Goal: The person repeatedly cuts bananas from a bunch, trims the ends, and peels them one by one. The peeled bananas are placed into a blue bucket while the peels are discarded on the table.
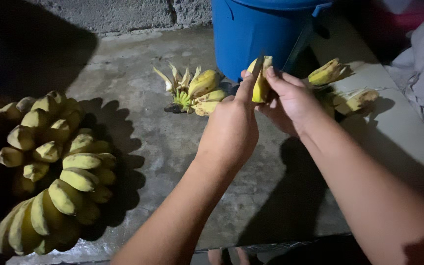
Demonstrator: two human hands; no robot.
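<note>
Plainly, both hands meet on one banana [261, 84]: right hand [290, 100] clamped round it from behind, left hand [231, 125] pinching what looks like a thin blade — barely visible — against its near side. Banana stands upright, long axis vertical, tip above the fingertips. Lower end hidden — palms cover it.

bare forearms, no sleeves

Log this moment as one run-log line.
left hand: on small yellow banana | right hand: gripping same banana | floor: large banana stalk left, small peeled cluster | behind: blue plastic barrel
</note>
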